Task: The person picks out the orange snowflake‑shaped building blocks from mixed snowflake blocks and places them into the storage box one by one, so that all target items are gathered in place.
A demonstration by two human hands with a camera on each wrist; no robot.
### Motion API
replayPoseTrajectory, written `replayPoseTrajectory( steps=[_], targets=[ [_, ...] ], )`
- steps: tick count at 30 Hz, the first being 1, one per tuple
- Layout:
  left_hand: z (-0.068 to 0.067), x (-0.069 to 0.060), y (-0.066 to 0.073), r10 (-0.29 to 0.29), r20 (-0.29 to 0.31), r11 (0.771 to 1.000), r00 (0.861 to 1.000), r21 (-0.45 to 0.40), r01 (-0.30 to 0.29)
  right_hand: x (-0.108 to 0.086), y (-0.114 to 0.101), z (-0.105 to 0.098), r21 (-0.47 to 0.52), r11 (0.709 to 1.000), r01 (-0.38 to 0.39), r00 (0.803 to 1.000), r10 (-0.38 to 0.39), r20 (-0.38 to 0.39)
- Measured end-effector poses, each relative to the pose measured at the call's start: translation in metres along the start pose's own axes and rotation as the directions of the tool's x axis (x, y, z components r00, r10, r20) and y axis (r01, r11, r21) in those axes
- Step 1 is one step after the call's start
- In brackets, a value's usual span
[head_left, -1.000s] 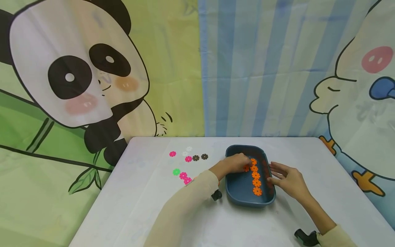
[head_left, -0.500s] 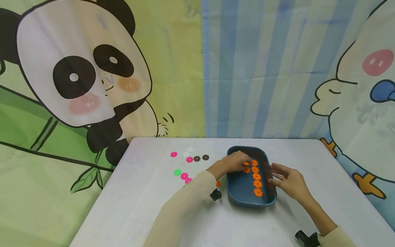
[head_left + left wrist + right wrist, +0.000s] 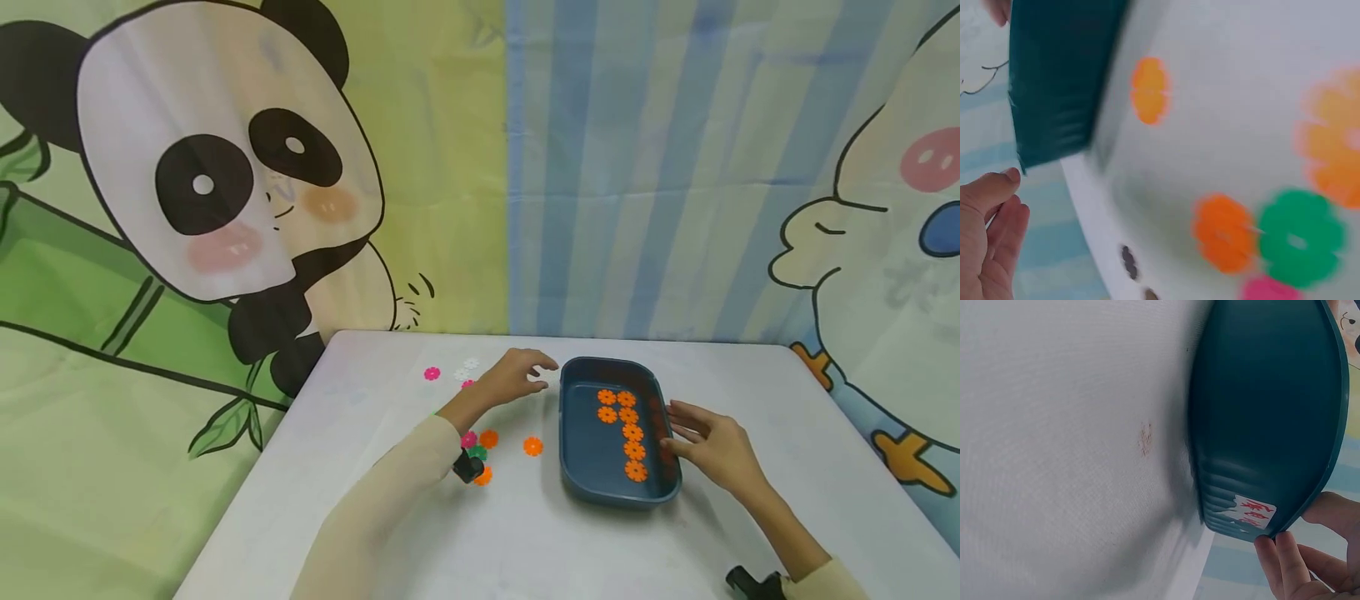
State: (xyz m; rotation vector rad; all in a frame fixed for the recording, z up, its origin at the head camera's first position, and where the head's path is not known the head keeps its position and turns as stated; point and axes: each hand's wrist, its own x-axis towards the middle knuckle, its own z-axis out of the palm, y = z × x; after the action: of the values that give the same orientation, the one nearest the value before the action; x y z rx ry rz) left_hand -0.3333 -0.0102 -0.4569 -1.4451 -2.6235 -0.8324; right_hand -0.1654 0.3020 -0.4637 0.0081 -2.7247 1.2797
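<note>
Right grip [image 3: 716, 447] on tray rim [image 3: 622, 502], left [image 3: 512, 377] apart

A person's right hand [image 3: 712, 446] holds the right rim of a blue tray [image 3: 592, 460] on a white bench [image 3: 637, 550], while the left hand [image 3: 516, 375], fingers loosely bent, hovers just beside the opposite rim. Inside lie seven orange flower-shaped pieces [image 3: 632, 432], five in a column at right and two beside its far end. Loose pink [image 3: 432, 373], white, green and orange pieces dot the bench at left, before a backdrop printed with a panda [image 3: 120, 108].
</note>
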Motion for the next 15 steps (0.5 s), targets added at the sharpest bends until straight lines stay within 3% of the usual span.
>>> replayPoseTrajectory(
  steps=[3,7,15],
  targets=[
    [0.003,-0.018,-0.003,-0.020,0.060,0.998,0.998,-0.060,0.024,-0.001,0.001,-0.002,-0.003,1.000,0.007,1.000,-0.007,-0.004],
    [0.015,-0.038,-0.002,-0.008,0.172,0.997,0.985,-0.080,0.022,-0.002,0.002,-0.002,-0.009,1.000,0.010,1.000,-0.010,-0.007],
    [0.024,-0.060,0.005,-0.013,0.277,0.989,0.961,-0.137,0.053,0.001,0.002,0.000,-0.014,1.000,0.019,1.000,-0.019,-0.007]
  ],
)
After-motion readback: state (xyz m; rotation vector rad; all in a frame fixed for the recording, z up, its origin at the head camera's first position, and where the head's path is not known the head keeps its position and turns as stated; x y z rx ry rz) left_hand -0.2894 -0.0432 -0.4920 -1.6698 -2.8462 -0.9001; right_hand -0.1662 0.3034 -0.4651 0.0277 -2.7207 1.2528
